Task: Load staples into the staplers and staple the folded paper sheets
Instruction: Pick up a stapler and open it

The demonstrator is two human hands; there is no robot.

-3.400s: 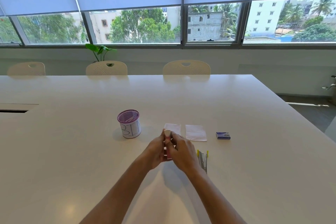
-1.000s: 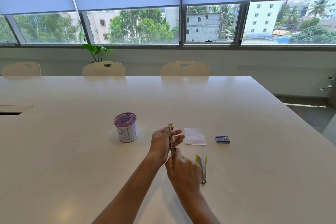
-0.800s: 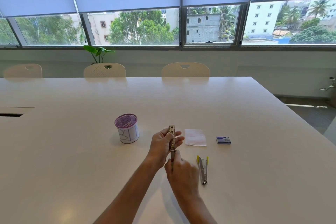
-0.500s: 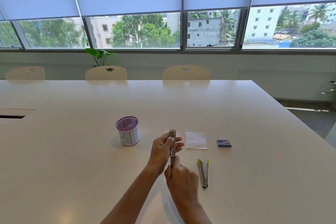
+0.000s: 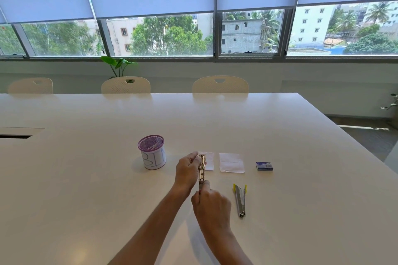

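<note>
Both hands hold one stapler (image 5: 202,171) up above the table (image 5: 86,178). Her left hand (image 5: 187,173) is closed around its far end, and the right hand (image 5: 210,203) pinches its near end. Another stapler (image 5: 240,200) lies flat just beside the right hand. Two folded papers (image 5: 231,162) and a small blue box (image 5: 264,166) lie farther back, toward the right edge.

second folded sheet (image 5: 209,161) uncovered, stapler (image 5: 202,171) lowered

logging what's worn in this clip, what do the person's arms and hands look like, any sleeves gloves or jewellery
Both forearms are bare up to the frame edge, with no sleeves in view. The left hand and right hand wear no gloves, and no watch, bracelet or ring is visible on either.
</note>
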